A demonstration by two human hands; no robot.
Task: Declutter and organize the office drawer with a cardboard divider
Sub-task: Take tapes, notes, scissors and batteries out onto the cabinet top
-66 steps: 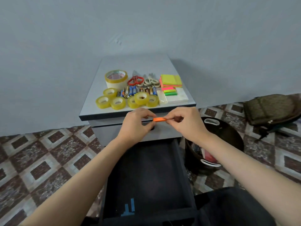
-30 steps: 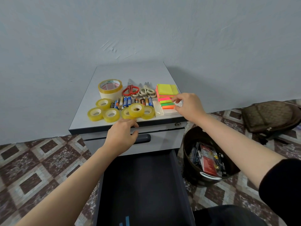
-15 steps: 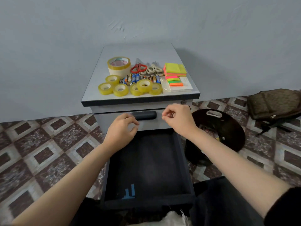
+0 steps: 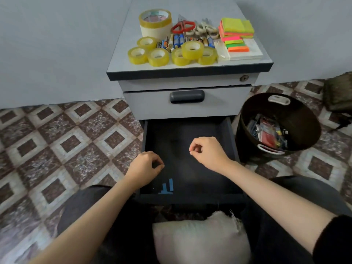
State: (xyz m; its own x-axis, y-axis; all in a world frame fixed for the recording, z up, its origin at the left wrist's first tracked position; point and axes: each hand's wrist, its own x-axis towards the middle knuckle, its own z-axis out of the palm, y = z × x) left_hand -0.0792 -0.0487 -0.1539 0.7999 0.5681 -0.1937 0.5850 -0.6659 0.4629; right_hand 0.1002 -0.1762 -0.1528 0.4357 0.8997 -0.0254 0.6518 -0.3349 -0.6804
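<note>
The drawer (image 4: pixel 233 141) is pulled out at the foot of the cabinet (image 4: pixel 186 73); the left hand (image 4: pixel 143 169) and right hand (image 4: pixel 208 153) are held over its dark floor, fingers curled to the thumbs, nothing seen gripped; blue strips (image 4: pixel 167 187) are seen near its front wall; tape rolls (image 4: pixel 158 57), batteries (image 4: pixel 177 41), scissors (image 4: pixel 182 27) and sticky notes (image 4: pixel 236 29) are laid on the cabinet top; a bin (image 4: pixel 304 134) is set just beside the drawer.

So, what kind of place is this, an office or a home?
Probably a room at home used as an office, though I cannot be sure: a grey drawer pedestal stands on patterned floor tiles against a plain wall, with tape rolls and sticky notes on top.
</note>
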